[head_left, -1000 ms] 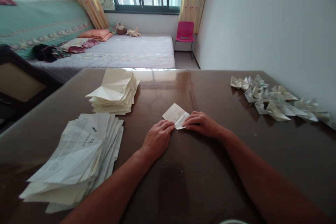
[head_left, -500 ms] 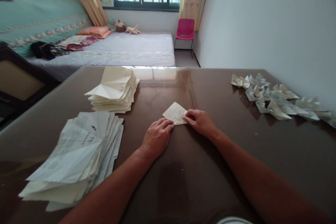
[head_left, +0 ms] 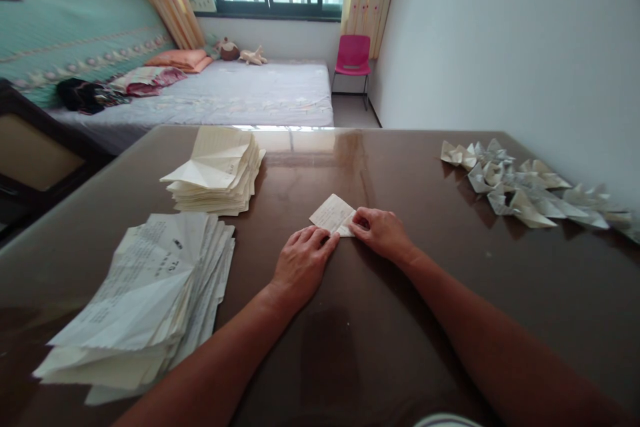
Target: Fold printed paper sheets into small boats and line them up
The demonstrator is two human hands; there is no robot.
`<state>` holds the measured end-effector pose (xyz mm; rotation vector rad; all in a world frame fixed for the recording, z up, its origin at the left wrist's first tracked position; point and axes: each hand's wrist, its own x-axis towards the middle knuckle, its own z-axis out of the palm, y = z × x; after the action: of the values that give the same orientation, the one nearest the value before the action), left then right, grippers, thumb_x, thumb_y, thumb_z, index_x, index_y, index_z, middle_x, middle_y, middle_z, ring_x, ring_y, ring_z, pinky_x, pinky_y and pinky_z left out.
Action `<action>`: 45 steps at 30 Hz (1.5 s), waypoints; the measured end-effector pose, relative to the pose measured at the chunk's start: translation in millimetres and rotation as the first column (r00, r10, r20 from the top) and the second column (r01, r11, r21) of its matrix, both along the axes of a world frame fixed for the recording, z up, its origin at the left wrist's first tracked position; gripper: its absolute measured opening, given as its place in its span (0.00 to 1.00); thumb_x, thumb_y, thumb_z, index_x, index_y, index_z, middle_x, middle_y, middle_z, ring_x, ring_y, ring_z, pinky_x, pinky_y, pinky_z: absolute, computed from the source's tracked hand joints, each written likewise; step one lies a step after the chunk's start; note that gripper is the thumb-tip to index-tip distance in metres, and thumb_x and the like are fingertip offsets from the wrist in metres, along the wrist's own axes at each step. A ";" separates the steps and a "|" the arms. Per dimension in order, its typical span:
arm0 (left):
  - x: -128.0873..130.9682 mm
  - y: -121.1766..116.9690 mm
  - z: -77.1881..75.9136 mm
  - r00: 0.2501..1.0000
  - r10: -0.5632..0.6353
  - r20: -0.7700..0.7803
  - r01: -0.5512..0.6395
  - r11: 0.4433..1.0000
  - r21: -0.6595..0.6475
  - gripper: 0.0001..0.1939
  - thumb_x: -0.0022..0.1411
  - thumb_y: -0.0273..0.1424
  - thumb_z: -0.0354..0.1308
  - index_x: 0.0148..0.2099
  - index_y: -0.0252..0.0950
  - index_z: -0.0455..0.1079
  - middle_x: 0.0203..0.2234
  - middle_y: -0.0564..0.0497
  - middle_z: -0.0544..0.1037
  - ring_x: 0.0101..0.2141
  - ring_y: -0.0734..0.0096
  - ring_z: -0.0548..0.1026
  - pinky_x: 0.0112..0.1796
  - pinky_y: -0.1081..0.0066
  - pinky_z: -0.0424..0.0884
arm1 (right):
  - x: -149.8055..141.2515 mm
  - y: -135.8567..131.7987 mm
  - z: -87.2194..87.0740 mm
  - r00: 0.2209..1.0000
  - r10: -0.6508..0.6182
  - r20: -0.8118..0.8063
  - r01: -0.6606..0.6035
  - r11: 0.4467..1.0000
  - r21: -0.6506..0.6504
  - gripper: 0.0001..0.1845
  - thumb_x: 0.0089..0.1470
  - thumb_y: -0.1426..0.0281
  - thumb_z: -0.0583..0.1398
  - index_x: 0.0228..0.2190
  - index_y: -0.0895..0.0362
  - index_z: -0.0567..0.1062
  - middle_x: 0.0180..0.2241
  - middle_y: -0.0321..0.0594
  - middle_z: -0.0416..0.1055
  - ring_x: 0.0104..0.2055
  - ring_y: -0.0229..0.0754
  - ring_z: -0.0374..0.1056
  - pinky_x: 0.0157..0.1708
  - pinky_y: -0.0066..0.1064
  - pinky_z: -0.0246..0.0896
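Observation:
A small folded piece of printed paper (head_left: 331,211) lies on the brown table in front of me, one corner pointing away. My left hand (head_left: 306,255) rests at its near left edge, fingers stretched out and fingertips pressing the paper flat. At the right corner, my right hand (head_left: 379,230) pinches the paper between thumb and curled forefinger. Part of the near edge is hidden under the fingers.
A stack of creased printed sheets (head_left: 135,287) lies at the near left, with a yellower stack (head_left: 220,170) behind it. Several folded paper shapes (head_left: 520,187) sit at the right of the glossy table (head_left: 310,167). Beyond are a bed (head_left: 270,90) and a pink chair (head_left: 353,57).
My left fingers have slid slightly right along the paper's near edge, and the thumb reaches further out. My right hand has shifted a little, still pinching the corner.

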<state>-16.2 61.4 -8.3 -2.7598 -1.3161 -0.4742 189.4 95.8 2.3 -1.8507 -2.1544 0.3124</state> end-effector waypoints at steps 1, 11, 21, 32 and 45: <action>0.3 -0.3 -0.1 1.000 0.004 -0.014 -0.004 1.000 0.011 0.17 0.66 0.30 0.52 0.56 0.44 0.67 0.45 0.48 0.74 0.48 0.62 0.69 0.49 0.60 0.67 | 0.0 0.0 0.1 1.000 -0.004 0.002 0.004 1.000 0.002 0.12 0.55 0.59 0.57 0.28 0.52 0.74 0.29 0.34 0.76 0.31 0.37 0.69 0.30 0.28 0.48; 1.6 -1.4 0.1 0.999 0.021 -0.040 -0.020 1.000 0.023 0.15 0.67 0.30 0.50 0.54 0.43 0.68 0.45 0.48 0.74 0.49 0.62 0.68 0.48 0.60 0.66 | -0.7 0.4 0.8 1.000 -0.018 0.002 0.018 1.000 0.000 0.12 0.54 0.58 0.57 0.28 0.52 0.74 0.29 0.34 0.76 0.31 0.38 0.69 0.28 0.28 0.48; 3.0 -3.1 1.9 0.993 0.034 -0.110 -0.031 0.999 0.031 0.15 0.67 0.31 0.50 0.55 0.42 0.67 0.46 0.48 0.73 0.50 0.61 0.67 0.48 0.60 0.65 | 1.6 -3.5 -2.0 0.999 0.044 0.024 -0.046 0.997 0.060 0.11 0.58 0.60 0.56 0.37 0.53 0.72 0.31 0.35 0.75 0.34 0.38 0.69 0.34 0.29 0.50; 3.0 -3.3 3.3 0.994 0.018 -0.105 -0.015 0.999 0.030 0.15 0.67 0.29 0.48 0.55 0.42 0.67 0.52 0.51 0.72 0.52 0.61 0.66 0.47 0.62 0.65 | 10.7 -1.8 -0.9 0.993 0.098 -0.069 -0.097 0.995 0.024 0.07 0.57 0.66 0.56 0.37 0.52 0.73 0.31 0.32 0.74 0.31 0.35 0.67 0.33 0.28 0.50; 4.8 -3.4 5.2 0.994 0.012 -0.113 -0.008 0.999 0.036 0.15 0.67 0.29 0.48 0.54 0.40 0.67 0.52 0.51 0.73 0.51 0.61 0.66 0.45 0.63 0.66 | -0.7 -30.2 19.8 0.814 0.383 0.436 -0.428 0.904 0.004 0.21 0.62 0.72 0.51 0.56 0.52 0.66 0.50 0.46 0.68 0.49 0.48 0.61 0.40 0.37 0.54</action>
<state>-11.4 58.0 -3.0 -2.7058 -1.2824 -0.3321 188.7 65.5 22.0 -1.4847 -2.8065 -0.1409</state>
